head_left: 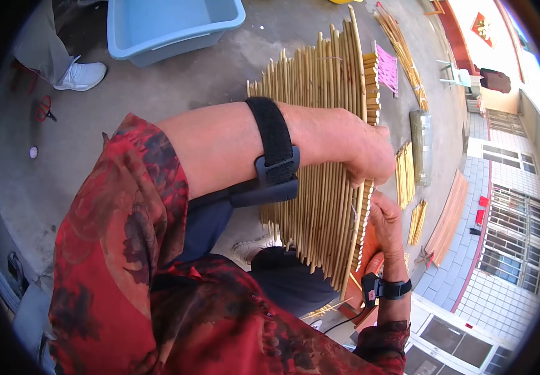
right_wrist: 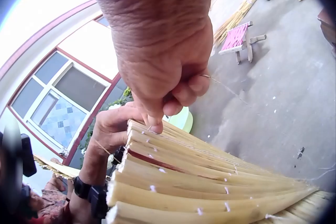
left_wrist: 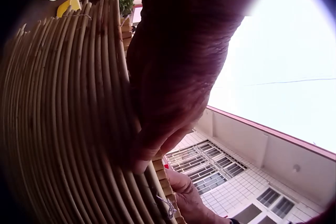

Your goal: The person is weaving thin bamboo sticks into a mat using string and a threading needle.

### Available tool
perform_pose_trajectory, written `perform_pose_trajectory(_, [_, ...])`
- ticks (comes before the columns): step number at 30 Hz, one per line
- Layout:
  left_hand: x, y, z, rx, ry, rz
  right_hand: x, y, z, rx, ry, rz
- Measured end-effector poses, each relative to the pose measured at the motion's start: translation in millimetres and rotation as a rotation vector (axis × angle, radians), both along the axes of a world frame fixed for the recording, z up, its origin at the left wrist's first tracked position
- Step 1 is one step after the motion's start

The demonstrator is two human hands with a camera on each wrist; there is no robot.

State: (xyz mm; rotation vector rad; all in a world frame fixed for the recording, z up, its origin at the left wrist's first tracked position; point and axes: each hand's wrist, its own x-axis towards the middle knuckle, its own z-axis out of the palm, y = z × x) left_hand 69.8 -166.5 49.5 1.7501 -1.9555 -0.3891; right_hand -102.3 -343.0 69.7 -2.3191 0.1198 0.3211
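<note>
Many joined stalks form a mat [head_left: 320, 187] above the grey floor [head_left: 176, 90], a blue tub [head_left: 173, 51] nearby, a tiled wall [head_left: 485, 297] beyond. The left hand [head_left: 370, 153] grips its edge; the right hand [right_wrist: 170, 77], fingers curled, holds thread [right_wrist: 226, 85].

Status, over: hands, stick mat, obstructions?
Left hand gripping stick mat by one edge. Right hand at same edge, holding thread. Loose thread trailing from right hand; no other obstruction seen at the hands.

Mat [head_left: 317, 209]: smooth, faintly glossy woody stalks. Near the mat: basin [head_left: 173, 50], smooth plastic; floor [head_left: 176, 87], matt concrete.
</note>
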Motion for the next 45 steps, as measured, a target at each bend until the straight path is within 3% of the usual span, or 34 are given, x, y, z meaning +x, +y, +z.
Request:
perform_pose_trajectory(5, [4, 4, -7, -0.068, -0.027, -0.087, 1, -4, -2, 0.001, -0.007, 0.023])
perform_pose_trajectory(8, [2, -10, -36, -0.491, 0.069, -0.002, 4, -2, 2, -0.048, -0.025, 0.050])
perform_pose_trajectory(11, [2, 11, 6, -0.105, -0.049, -0.054, 7, 3, 7, -0.069, -0.037, 0.090])
perform_pose_trajectory(17, [5, 3, 4, -0.035, 0.007, -0.127, 9, 6, 5, -0.227, -0.180, 0.146])
perform_pose_trajectory(20, [1, 6, -9, -0.128, 0.010, -0.038, 13, 12, 8, -0.204, -0.157, 0.166])
perform_pose_trajectory(22, [1, 21, -11, -0.182, -0.049, -0.069, 20, 23, 10, -0.274, -0.205, 0.353])
perform_pose_trajectory(27, [-7, 58, -27, -0.348, -0.084, -0.046, 32, 47, 10, -0.229, -0.207, 0.558])
perform_pose_trajectory(31, [-9, 77, -31, -0.442, -0.020, -0.030, 34, 51, 12, -0.215, -0.199, 0.585])
perform_pose_trajectory(35, [-5, 76, -27, -0.384, -0.030, -0.048, 38, 56, 15, -0.233, -0.181, 0.587])
perform_pose_trajectory(37, [-10, 83, -27, -0.406, 0.081, -0.036, 34, 57, 11, -0.224, -0.170, 0.569])
perform_pose_trajectory(43, [-26, 97, -26, -0.389, -0.005, -0.034, 40, 66, 2, 0.023, -0.053, 0.416])
perform_pose_trajectory(45, [-28, 100, -29, -0.353, 0.010, -0.012, 40, 70, 2, -0.027, -0.115, 0.549])
